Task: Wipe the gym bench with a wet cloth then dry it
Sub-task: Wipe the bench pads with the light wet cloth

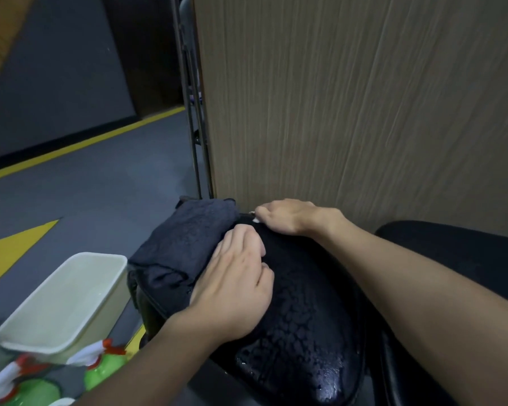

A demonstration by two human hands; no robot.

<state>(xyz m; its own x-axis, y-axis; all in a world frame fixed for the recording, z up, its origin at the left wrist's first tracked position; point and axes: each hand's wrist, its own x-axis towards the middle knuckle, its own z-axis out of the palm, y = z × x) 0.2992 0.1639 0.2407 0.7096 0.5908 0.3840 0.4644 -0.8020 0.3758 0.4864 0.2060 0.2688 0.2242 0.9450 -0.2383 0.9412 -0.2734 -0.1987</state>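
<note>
**Dark grey cloth under your left hand, at the far end of the wet black desk**

Black and padded, the desk [305, 332] runs away from you, and its surface shines with many small water drops. The folded dark grey cloth [185, 241] lies on the far left part of it, and one side hangs a little over the left edge.

Your left hand [235, 276] rests flat on the near right edge of the cloth. Its fingers are nearly straight and press down, and the thumb lies on the wet pad. Your right hand [285, 216] is apart from the left one, at the far edge of the desk and just beside the far right corner of the cloth. Its fingers curl downward there, but you cannot tell whether they pinch the cloth or only touch the pad.

A wooden panel [349, 112] stands directly behind the desk. On the grey floor [100, 194] with yellow lines [79, 145], a cream plastic tub [62, 303] stands just beside the left side of the desk. Nearer to you are green spray bottles [103, 370] with white and red triggers. Any writing on them is too blurred to read.
</note>
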